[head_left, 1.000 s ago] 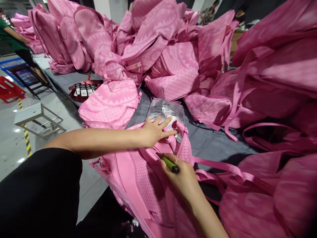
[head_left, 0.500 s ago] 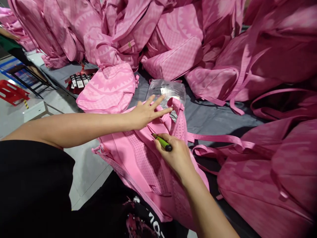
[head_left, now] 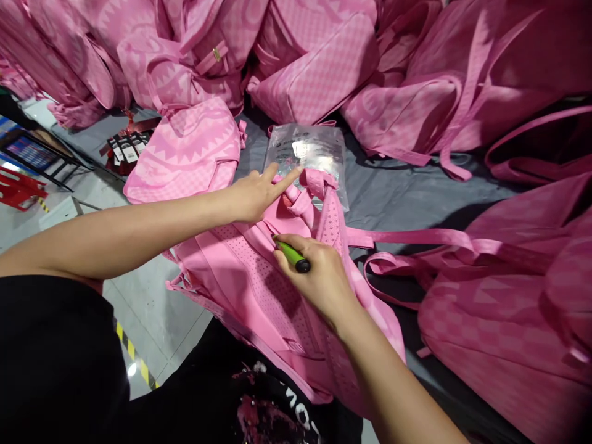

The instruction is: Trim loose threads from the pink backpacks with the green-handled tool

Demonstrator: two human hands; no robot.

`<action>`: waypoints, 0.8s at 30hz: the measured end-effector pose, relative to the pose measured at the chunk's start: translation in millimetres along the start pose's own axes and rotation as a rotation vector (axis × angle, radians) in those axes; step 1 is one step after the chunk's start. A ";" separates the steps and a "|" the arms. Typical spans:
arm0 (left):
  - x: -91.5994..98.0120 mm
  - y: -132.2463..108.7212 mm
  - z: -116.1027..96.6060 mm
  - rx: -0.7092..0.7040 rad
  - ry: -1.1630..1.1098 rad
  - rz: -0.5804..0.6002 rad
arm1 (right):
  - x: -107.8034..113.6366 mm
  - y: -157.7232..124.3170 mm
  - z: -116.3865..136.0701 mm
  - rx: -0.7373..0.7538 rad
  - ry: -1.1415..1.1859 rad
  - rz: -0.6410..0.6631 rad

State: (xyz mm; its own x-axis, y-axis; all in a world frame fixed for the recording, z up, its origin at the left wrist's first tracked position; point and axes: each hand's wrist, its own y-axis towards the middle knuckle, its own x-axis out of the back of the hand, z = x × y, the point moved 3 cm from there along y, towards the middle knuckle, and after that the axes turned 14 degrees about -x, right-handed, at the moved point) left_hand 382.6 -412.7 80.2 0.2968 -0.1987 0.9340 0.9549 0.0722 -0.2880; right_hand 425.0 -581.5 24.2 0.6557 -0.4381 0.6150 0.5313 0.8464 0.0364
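A pink backpack [head_left: 250, 283] lies back side up, its padded straps showing, partly over my lap and the table edge. My left hand [head_left: 261, 191] rests on its top end with fingers spread, beside the knotted loop of strap. In my right hand [head_left: 319, 271] is a green tool with a black end [head_left: 294, 256], its tip pointing at the backpack's upper back panel. Whether the tip touches the fabric is hard to tell. Just beyond the loop lies a clear plastic bag [head_left: 308, 154] with a white label.
Pink backpacks [head_left: 314, 74] are piled along the far side of the grey table [head_left: 388, 203]. Another backpack [head_left: 499, 302] lies at the right. Black tags [head_left: 126, 151] hang together at the left, above a red stool [head_left: 21, 188] on the floor.
The view has shifted, so the backpack pile sits higher in the picture. My left hand has drawn back slightly from the strap loop, its fingers still apart. My right hand still holds the green tool.
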 end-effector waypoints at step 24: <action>-3.6 -26.3 26.9 0.176 -0.343 0.034 | -22.9 -0.7 17.2 0.036 -0.017 -0.011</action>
State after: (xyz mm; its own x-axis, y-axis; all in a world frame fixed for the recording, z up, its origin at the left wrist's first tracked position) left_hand 356.2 -387.6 90.1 0.2788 0.1425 0.9497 0.9196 0.2454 -0.3068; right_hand 400.4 -566.9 23.7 0.6407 -0.4424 0.6276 0.5186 0.8521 0.0713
